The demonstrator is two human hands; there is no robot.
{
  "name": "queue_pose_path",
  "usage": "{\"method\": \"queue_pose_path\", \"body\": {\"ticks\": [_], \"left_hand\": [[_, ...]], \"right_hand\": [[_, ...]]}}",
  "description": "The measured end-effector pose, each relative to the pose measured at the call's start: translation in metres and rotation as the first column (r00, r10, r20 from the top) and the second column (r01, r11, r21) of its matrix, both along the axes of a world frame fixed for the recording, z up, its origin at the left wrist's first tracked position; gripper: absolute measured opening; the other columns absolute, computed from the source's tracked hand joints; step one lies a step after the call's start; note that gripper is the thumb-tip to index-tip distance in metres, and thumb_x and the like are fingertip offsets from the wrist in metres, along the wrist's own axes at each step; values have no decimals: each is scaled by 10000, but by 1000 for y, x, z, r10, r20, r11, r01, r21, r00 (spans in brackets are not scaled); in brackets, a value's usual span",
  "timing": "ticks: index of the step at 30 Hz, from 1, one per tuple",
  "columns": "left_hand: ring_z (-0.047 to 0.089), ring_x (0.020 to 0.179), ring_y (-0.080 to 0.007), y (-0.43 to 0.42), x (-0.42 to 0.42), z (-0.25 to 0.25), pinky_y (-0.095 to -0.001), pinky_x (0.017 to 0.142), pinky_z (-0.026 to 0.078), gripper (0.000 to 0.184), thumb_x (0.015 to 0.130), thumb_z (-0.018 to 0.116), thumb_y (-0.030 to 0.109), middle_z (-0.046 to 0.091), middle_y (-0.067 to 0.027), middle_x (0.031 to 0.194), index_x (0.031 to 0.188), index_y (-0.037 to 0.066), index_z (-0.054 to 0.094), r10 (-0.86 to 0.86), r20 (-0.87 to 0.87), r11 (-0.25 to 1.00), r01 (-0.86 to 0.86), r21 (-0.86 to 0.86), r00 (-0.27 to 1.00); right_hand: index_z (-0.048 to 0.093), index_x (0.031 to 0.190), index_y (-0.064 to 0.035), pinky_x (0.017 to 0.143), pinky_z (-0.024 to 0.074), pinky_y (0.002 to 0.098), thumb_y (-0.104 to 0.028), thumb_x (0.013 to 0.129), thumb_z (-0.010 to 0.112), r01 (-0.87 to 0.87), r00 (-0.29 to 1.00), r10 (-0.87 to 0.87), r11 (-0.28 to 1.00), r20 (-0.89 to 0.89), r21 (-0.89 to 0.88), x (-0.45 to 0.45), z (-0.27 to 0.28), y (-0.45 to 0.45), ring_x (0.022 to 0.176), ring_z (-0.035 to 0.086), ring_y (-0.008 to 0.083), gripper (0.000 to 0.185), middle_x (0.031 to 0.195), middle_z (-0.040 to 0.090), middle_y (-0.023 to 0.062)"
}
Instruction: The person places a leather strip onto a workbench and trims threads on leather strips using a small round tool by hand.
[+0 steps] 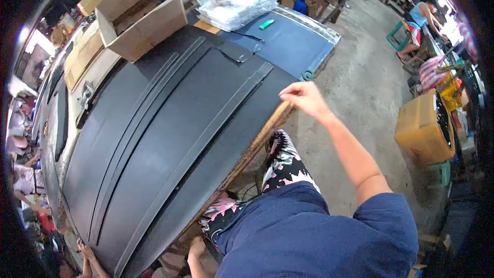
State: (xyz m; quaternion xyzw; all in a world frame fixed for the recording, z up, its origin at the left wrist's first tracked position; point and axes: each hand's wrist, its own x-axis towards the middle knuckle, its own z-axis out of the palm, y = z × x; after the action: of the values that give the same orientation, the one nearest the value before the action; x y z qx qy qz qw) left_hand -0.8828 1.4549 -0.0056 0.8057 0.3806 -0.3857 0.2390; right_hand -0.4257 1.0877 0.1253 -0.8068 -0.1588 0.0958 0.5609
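Observation:
My right hand (304, 98) is at the near right corner of the table, its thumb and fingers pinched together. Anything between the fingertips is too small to make out. What looks like my left hand (196, 247) hangs low by the near table edge, its fingers indistinct. A large black sheet (170, 98) covers the tabletop. Long narrow black strips (206, 144) lie lengthwise on it. Beyond my right hand are a small dark green coil (307, 75) and a bluish sheet (288, 41) with a green rectangular object (266, 23) on it.
An open cardboard box (139, 31) and a stack of clear plastic bags (236, 5) sit at the far side. Another person's hands (86, 251) touch the table's left end. On the right, a cardboard carton (424, 126) stands near a seated person (422, 20). Concrete floor (355, 67) lies between.

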Motion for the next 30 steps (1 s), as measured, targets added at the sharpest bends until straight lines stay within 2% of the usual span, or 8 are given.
{"method": "queue_pose_path", "body": {"ticks": [3, 8, 15, 18, 20, 23, 25, 30], "left_hand": [[573, 1137, -384, 10, -13, -8, -429, 975, 441, 383, 872, 392, 115, 596, -261, 1195, 1145, 8, 639, -137, 269, 984, 164, -77, 953], [594, 1077, -403, 10, 16, 33, -437, 946, 451, 351, 870, 467, 158, 640, -249, 1106, 1145, 4, 622, -179, 238, 979, 196, -49, 955], [605, 1070, -372, -39, 39, 88, -415, 929, 466, 375, 915, 533, 227, 636, -236, 1123, 1212, 6, 588, 71, 415, 972, 31, -234, 907], [570, 1127, -377, -41, 28, 90, -414, 952, 458, 441, 916, 580, 290, 608, -228, 1201, 1249, 0, 567, 23, 528, 968, 113, -224, 849], [575, 1130, -358, -36, 37, 112, -402, 949, 465, 475, 939, 566, 343, 602, -220, 1219, 1264, -4, 559, 40, 472, 942, 123, -311, 881], [605, 1104, -301, -23, 55, 147, -371, 930, 481, 478, 962, 551, 367, 620, -189, 1209, 1276, 6, 558, 95, 487, 863, 172, -474, 868], [626, 1024, -253, -13, 73, 164, -346, 883, 487, 397, 970, 557, 292, 655, -157, 1130, 1267, 31, 580, 148, 696, 822, 304, -481, 702], [606, 880, -128, 8, 125, 206, -280, 773, 506, 312, 912, 649, 154, 640, -69, 1010, 1218, 90, 638, 175, 930, 938, 233, -258, 323]], "right_hand": [[740, 870, -24, 675, 515, 292, -147, 778, 731, 130, 944, -95, 987, 316, -91, 53, 5, 1, 713, 655, 137, 154, 784, 710, 96], [707, 860, -33, 738, 524, 413, -148, 770, 679, 249, 728, -53, 950, 684, -191, 187, -12, 37, 794, 656, 344, 149, 823, 681, 179], [665, 809, 0, 711, 503, 447, -368, 678, 764, 262, 860, 90, 767, 502, -585, 309, -53, 71, 809, 652, 359, 402, 832, 672, 203], [579, 656, 58, 633, 477, 482, -147, 535, 762, 413, 702, 130, 727, 700, -549, 418, -138, 57, 709, 612, 412, 300, 721, 607, 271], [584, 645, 11, 659, 466, 410, -226, 621, 809, 288, 880, 118, 637, 459, -715, 396, -107, 72, 739, 613, 355, 327, 754, 617, 186], [578, 702, 7, 632, 453, 383, -140, 732, 750, 265, 693, 87, 892, 715, -366, 395, -97, 64, 688, 591, 308, 229, 735, 602, 157], [575, 816, 0, 608, 434, 341, -62, 844, 658, 134, 689, 31, 976, 724, -170, 314, -28, 80, 629, 531, 218, 108, 703, 547, 110], [604, 998, 4, 621, 390, 229, -12, 908, 602, 120, 615, -133, 990, 777, 75, 166, 83, 86, 675, 436, 86, 91, 758, 502, 24]]}}
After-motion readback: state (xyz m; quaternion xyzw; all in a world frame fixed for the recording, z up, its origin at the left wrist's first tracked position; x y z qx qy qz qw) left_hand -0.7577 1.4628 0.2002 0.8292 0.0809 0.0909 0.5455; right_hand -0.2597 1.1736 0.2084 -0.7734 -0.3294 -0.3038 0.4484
